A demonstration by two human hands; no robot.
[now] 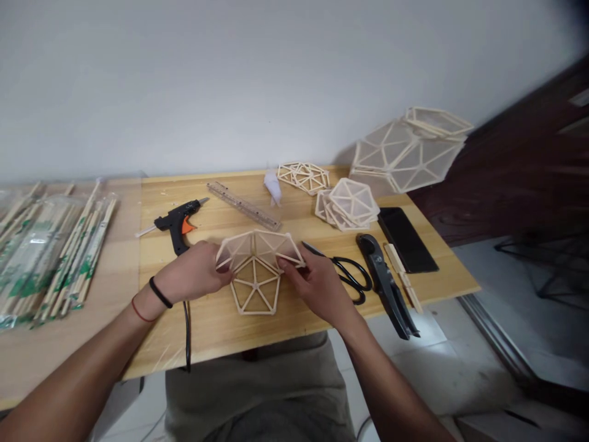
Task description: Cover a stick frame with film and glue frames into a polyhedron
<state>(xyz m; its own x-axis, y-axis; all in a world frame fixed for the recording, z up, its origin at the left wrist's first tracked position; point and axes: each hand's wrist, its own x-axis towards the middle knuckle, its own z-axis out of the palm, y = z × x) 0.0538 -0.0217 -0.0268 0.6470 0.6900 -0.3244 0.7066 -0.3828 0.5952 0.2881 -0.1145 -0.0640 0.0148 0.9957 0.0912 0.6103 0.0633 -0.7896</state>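
Note:
My left hand point(199, 270) pinches the left edge of a folded stick-frame panel point(273, 244) covered in thin translucent sheet. On the opposite edge, my right hand point(319, 285) grips the same panel between thumb and fingers. It is tilted up, with a seam of sticks down its middle. Just below and in front lies a bare wooden-stick pentagon frame point(256, 286), its spokes meeting at a centre; whether it is joined to the panel I cannot tell. Black-handled scissors point(353, 279) lie beside my right hand, which partly hides the blades. Beyond my left hand is a black glue gun point(177, 220) with an orange trigger.
Bagged wooden sticks point(59, 252) cover the table's left. A clear ruler point(243, 205), white crumpled piece point(272, 185), bare frames point(304, 177) and covered pentagons point(353, 202) lie behind. Rightward are a large assembly point(409, 150), phone point(408, 239), black cutter point(385, 282) and sticks point(402, 276).

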